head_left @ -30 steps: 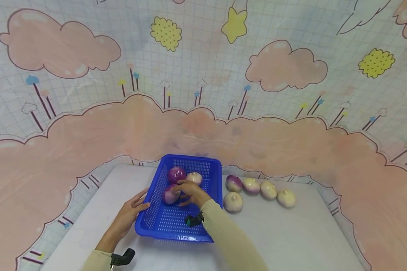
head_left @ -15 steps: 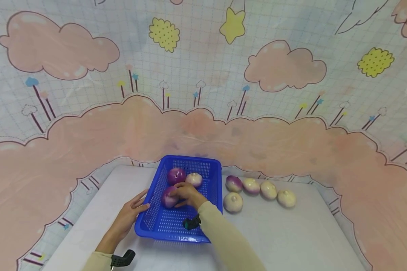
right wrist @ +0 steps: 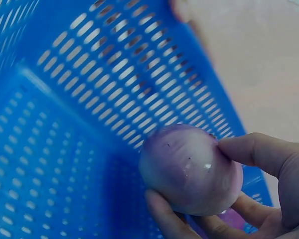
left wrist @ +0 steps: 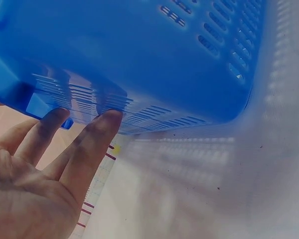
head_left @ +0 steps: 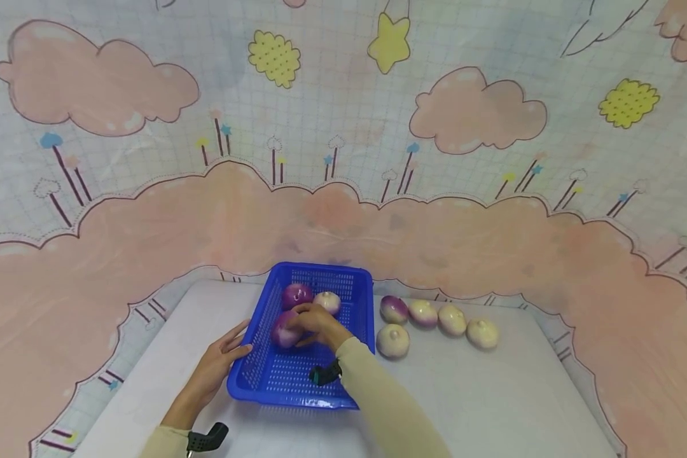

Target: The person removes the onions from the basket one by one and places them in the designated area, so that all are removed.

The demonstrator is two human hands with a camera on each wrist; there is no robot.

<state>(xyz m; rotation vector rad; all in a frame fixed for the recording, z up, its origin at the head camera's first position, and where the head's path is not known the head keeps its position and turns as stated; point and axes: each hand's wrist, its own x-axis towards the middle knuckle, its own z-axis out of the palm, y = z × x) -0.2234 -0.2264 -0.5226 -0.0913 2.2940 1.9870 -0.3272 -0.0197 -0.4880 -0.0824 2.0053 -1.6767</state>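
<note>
- I see the purple-and-white bulb (head_left: 284,329) inside the basket, just below centre of the head frame; I can't tell whether it touches the basket floor.
- My right hand (head_left: 320,324) has it pinched between thumb and fingers.
- The blue basket (head_left: 289,401) also holds a purple bulb (head_left: 296,296) and a whitish bulb (head_left: 327,303), near its upper end.
- My left hand (head_left: 214,364), fingers straight, touches the basket's left side.
- Right of the basket, five more bulbs (head_left: 452,320) sit on the white tabletop (head_left: 481,401).
</note>
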